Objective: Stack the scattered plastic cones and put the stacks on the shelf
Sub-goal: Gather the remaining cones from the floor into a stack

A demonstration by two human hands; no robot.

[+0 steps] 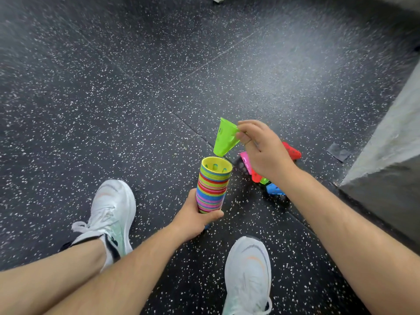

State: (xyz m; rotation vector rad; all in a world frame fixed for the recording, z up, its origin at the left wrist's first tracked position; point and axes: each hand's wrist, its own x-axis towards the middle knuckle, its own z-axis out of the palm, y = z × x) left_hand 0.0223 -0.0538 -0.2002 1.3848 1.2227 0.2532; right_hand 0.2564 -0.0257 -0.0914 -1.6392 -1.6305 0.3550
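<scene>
hands: left (195, 220) around cone stack (213, 187), right (261, 146) pinching green cone (225, 138)

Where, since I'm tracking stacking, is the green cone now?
Right of centre in the head view: the right hand holds the green cone tilted just above the stack gripped by the left hand.

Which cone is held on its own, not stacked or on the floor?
The lime green cone, pinched by the right hand above the stack the left hand grips. The pink cone, red cone and blue cone lie on the floor.
</scene>
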